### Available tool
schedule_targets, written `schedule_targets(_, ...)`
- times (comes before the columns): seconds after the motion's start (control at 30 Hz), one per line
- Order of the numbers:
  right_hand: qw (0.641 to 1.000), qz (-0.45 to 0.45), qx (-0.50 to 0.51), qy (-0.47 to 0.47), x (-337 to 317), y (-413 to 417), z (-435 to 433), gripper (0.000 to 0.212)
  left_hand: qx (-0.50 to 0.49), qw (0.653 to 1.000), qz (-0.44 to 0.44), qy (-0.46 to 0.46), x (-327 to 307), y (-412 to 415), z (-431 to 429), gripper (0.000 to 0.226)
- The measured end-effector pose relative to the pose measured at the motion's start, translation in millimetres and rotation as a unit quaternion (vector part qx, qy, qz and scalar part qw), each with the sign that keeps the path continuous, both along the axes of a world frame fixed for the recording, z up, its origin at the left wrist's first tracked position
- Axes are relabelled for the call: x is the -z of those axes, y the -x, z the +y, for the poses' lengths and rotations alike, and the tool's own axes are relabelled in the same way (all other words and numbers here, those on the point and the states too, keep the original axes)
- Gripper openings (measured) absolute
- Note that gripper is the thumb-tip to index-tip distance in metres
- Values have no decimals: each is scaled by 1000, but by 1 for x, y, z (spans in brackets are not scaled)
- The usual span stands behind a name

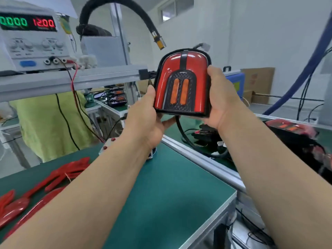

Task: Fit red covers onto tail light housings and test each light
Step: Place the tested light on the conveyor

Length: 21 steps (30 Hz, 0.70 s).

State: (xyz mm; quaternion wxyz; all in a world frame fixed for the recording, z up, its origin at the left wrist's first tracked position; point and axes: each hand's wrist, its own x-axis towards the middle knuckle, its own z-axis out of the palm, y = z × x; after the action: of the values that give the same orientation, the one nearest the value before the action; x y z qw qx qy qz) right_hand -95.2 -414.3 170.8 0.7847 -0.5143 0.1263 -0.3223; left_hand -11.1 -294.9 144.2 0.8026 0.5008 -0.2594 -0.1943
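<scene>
The tail light (181, 81) is held up in mid-air above the counter (170, 186), upright and facing the camera; its glossy red cover sits on the black housing, with a black strip down the top and a black patterned centre panel carrying two upright amber strips; whether they are lit I cannot tell. The left hand (145, 121) grips the lower left edge, thumb lying along the side and fingers curled underneath; the right hand (221, 101) grips the right side, thumb on the front rim and fingers hidden behind. A black cable (181, 130) hangs from the bottom of the light and curves down to the right, past the counter's far edge.

On the green counter at the left lie loose red covers (59, 175); a small white box with red buttons (107, 143) sits just behind the left forearm. Up on a shelf at the left stands a power supply (34, 42) reading 0000 in green and 12.00 in red; red and black leads (74, 83) drop from its terminals. A black flexible hose (140, 13) arches overhead, ending in an amber tip above the light; more tail lights (291, 128) lie on the further counter to the right.
</scene>
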Motion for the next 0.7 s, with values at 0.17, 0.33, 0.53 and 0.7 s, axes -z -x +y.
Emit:
schedule_targets(0.17, 998, -7, 49, -31, 3, 42, -54, 49, 65, 998, -10, -14, -9, 31, -60, 29)
schedule_targets(0.33, 993, -9, 103, -50, 13, 77, -103, 50, 94, 992, -61, -62, -9, 57, -119, 30)
schedule_targets(0.53, 986, -20, 137, -96, 21, 70, -145, 69, 93, 981, -88, -149, 2, 62, -169, 39)
schedule_targets(0.7, 986, 13, 134, -101, 36, 55, -165, 52, 121, 980, -19, -154, 25, 50, -189, 42)
